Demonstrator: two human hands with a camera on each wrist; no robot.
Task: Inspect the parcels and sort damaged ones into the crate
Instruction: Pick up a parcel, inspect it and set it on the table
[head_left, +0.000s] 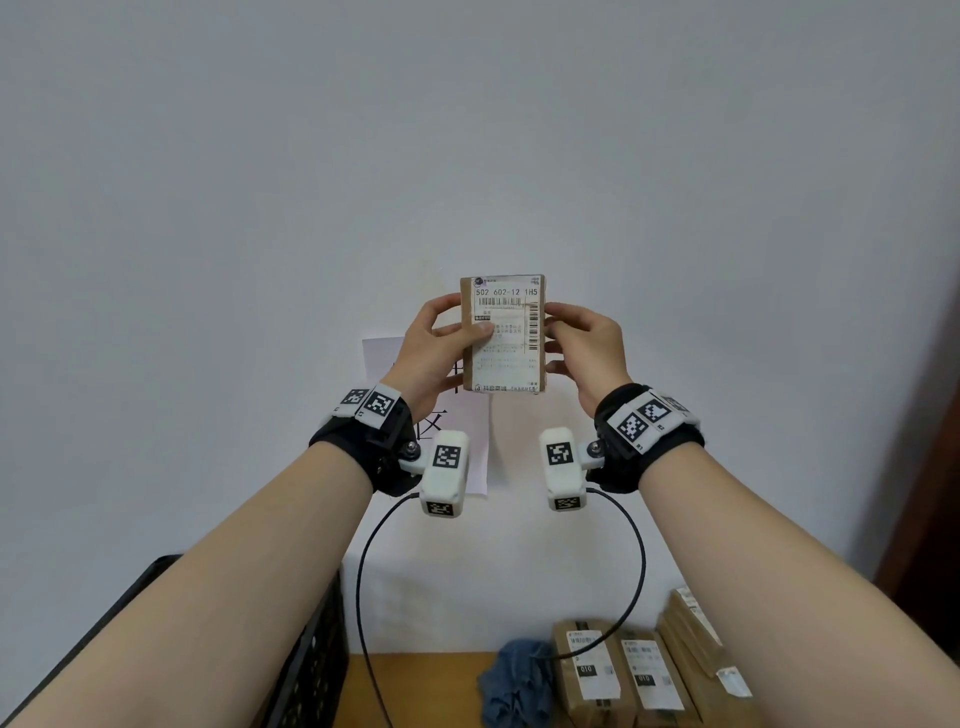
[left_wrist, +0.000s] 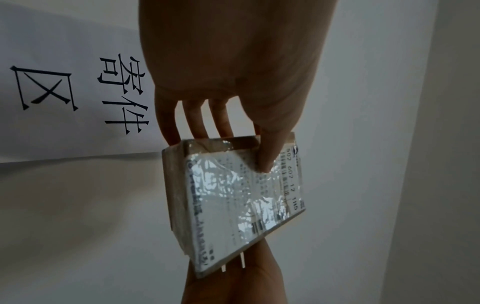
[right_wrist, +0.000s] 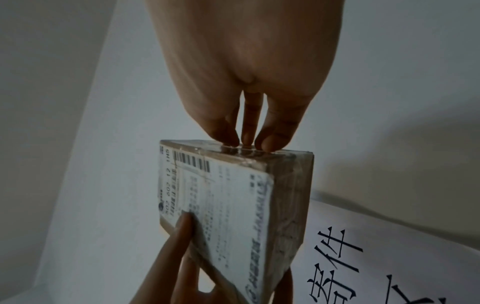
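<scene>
Both hands hold one parcel (head_left: 503, 332) up at eye level in front of the wall, label side facing the person. Left hand (head_left: 427, 352) grips the left edge, thumb pressed on the label, fingers (left_wrist: 193, 121) wrapped behind. Right hand (head_left: 587, 345) pinches the right edge w/ curled fingertips (right_wrist: 270, 142) on the taped side.

Step in hand looks like inspection; sorting not yet decided. The crate (head_left: 311, 654) sits low left on the table (head_left: 421, 686); more parcels (head_left: 618, 670) lie low right beside a blue cloth (head_left: 511, 680).

Label face seems intact: tape glossy, corners square, no tear visible. Back and bottom faces can't be seen, and the wrist views are dim, so small dents or slits prob. wouldn't show.

To do it well:
- rotate slowly, one face at a time, incl. the back and both short ends
- keep thumb off the seams while checking tape
- squeeze lightly at the edges to feel for crushed board
- hold by edges only, so fingers don't hide a corner
- tilt toward light; glare on tape hides cuts
</scene>
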